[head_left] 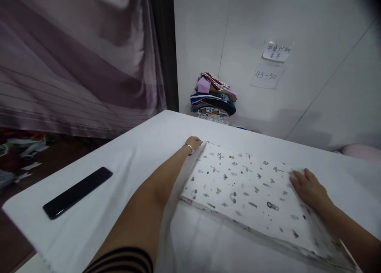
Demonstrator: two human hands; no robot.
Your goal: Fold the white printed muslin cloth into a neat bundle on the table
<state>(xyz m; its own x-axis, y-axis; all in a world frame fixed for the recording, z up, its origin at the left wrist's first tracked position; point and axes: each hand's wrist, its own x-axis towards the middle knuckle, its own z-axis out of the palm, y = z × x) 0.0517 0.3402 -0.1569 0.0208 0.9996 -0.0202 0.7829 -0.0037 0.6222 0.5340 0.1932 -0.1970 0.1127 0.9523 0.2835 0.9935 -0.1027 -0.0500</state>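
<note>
A folded white cloth (238, 193), printed with small grey, green and black motifs, lies flat on the white table. Clear plastic film (172, 209) shows along its left side and around its right end; whether this is a bag or a loose sheet I cannot tell. At the cloth's far left corner my left hand (194, 142), with a bracelet at the wrist, is closed on the edge of the film. My right hand (311, 189) rests flat on the cloth's right edge, fingers apart.
A black phone-like slab (77, 193) lies on the white table (125, 162) at left. Folded textiles (212, 96) are stacked beyond the far edge, by a wall with handwritten notes (269, 68). A mauve curtain (89, 66) hangs at left, above scraps (26, 154) on the floor.
</note>
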